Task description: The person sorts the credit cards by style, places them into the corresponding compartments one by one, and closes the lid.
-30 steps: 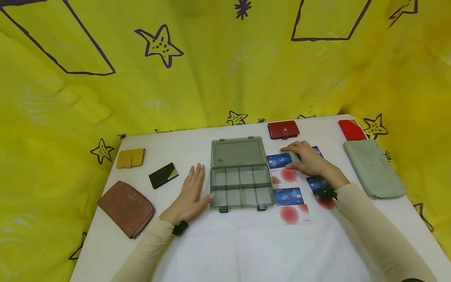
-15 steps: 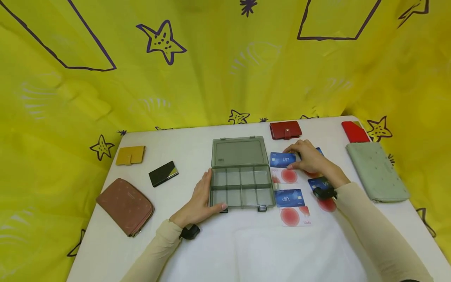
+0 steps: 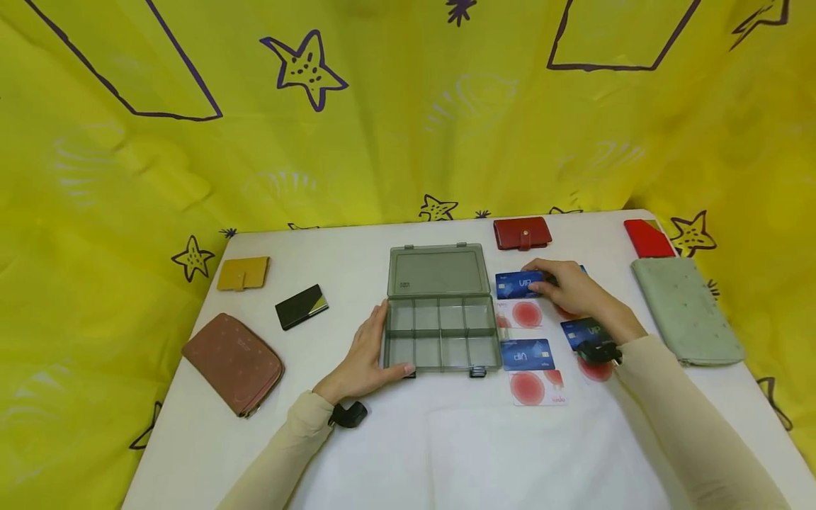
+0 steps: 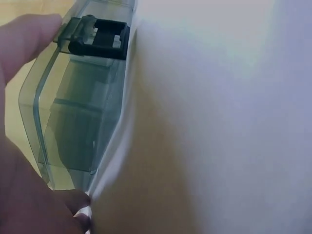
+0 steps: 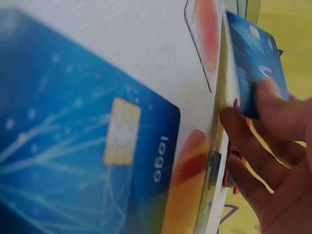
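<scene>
My right hand [image 3: 576, 287] pinches a blue VIP card [image 3: 513, 285] by its right end, thumb on top. In the right wrist view that card [image 5: 258, 58] is tilted up off the table. Just below it lies a white card with a pink circle [image 3: 524, 313]. My left hand [image 3: 363, 361] rests along the left side of a grey clear compartment box [image 3: 440, 273], whose lid is laid back. Its thumb touches the front-left corner by a black latch [image 4: 102, 38]. The compartments hold nothing visible.
More cards lie right of the box: a blue card [image 3: 528, 354], a pink-circle card [image 3: 538, 388] and another blue card [image 3: 579, 331] partly under my right wrist. Around them are a red wallet [image 3: 521, 234], green pouch [image 3: 688, 312], brown wallet [image 3: 234, 363], yellow wallet [image 3: 244, 274] and black card case [image 3: 302, 307].
My left hand has moved right from the table onto the box's side and front corner. My right hand, earlier hovering by the VIP card, now grips it and has tilted it up.
</scene>
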Demonstrator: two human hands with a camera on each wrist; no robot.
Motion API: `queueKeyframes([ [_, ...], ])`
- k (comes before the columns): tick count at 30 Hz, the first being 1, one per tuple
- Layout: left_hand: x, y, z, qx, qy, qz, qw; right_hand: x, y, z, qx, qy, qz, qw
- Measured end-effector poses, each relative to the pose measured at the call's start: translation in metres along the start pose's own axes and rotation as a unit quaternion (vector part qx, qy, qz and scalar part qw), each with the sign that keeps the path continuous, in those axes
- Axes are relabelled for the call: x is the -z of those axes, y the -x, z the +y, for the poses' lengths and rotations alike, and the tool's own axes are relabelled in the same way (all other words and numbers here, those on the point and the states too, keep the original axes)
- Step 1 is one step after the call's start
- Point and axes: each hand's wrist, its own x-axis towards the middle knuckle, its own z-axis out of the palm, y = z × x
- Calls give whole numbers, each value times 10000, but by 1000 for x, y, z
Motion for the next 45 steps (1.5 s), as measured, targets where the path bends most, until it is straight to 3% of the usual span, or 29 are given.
queueKeyframes([
  [5, -4, -4, 0, -84, -1, 232, 9997, 5, 5, -3, 170, -775, 797, 9937],
  [9, -5, -5, 1, -102, -24, 411, 9991, 6, 8, -14, -50, -1462, 1059, 9836],
  [13, -6, -6, 3, -82, -117, 524, 9985, -1, 11, -27, -89, -2155, 1019, 9711],
  [16, -7, -6, 4, -36, -193, 519, 9985, -10, 12, -36, 189, -2847, 872, 9545],
  [21, -10, -6, 3, -14, -170, 682, 9975, -29, 16, -54, 632, -3503, 312, 9340],
  [24, -14, -6, 2, 1, -144, 820, 9965, -43, 17, -68, 838, -3403, -34, 9366],
  [28, -19, -5, -1, 77, -152, 866, 9961, -62, 21, -88, 929, -2650, -180, 9596],
  [31, -20, -5, -2, 101, -123, 915, 9957, -73, 23, -103, 1038, -2234, -150, 9691],
  [40, -16, -5, -1, 5, -97, 933, 9956, -104, 14, -124, 1678, -1547, 110, 9735],
  [45, -15, -1, -6, 53, -10, 865, 9962, -109, 14, -127, 1643, -1429, 136, 9759],
])
